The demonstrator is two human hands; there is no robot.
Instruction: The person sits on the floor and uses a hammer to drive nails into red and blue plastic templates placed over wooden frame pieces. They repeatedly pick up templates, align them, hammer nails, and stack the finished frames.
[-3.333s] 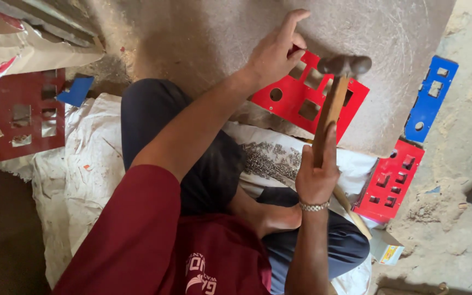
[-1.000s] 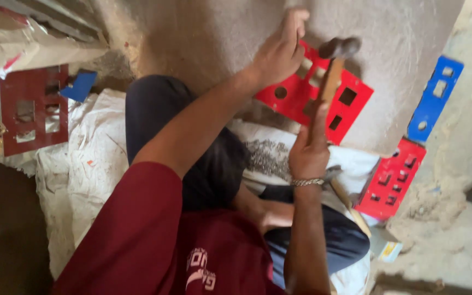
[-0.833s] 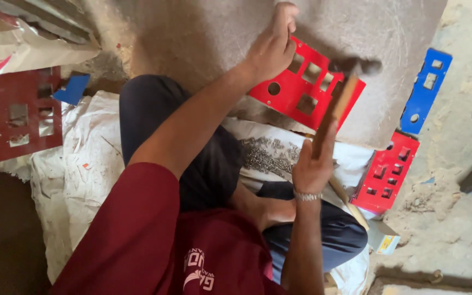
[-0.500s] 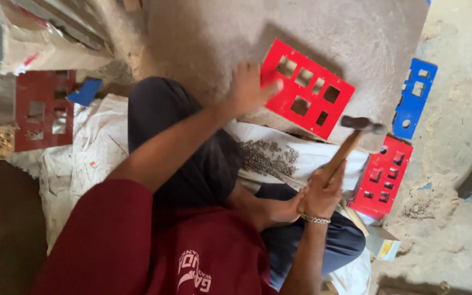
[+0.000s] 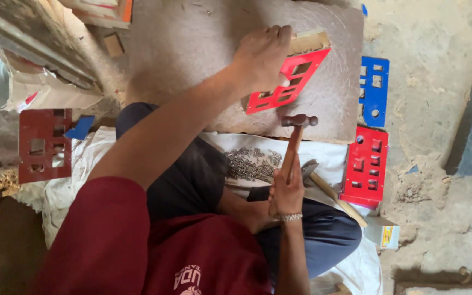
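while the person sits cross-legged on a white cloth point(image 5: 61, 191), the big grey stone slab point(image 5: 192, 65) in front of them is the worktop, so i'll place everything off that. on the slab, toward its far right part, lies a red cut-out panel point(image 5: 293, 76) with rectangular holes, tilted at an angle. the left hand point(image 5: 260, 57) is pressed down on the panel's upper end, fingers curled over a pale wooden block point(image 5: 310, 41) that touches the panel's top edge, so that grip is closed around the block and panel edge. the right hand point(image 5: 285, 194) is below the slab's near edge, over the lap, its grip closed tight on the wooden handle of a hammer point(image 5: 296, 139); the metal head sits right at the slab's near edge, just below the red panel, not touching it as far as i can tell. right of the slab, on the dusty floor, are a blue cut-out panel point(image 5: 374, 90) and below it another red one point(image 5: 366, 164). well left of the slab lies a dark red panel point(image 5: 45, 145) with a small blue piece point(image 5: 80, 128) just beside it. a pile of small nails point(image 5: 252, 164) sits on the cloth just below the slab.
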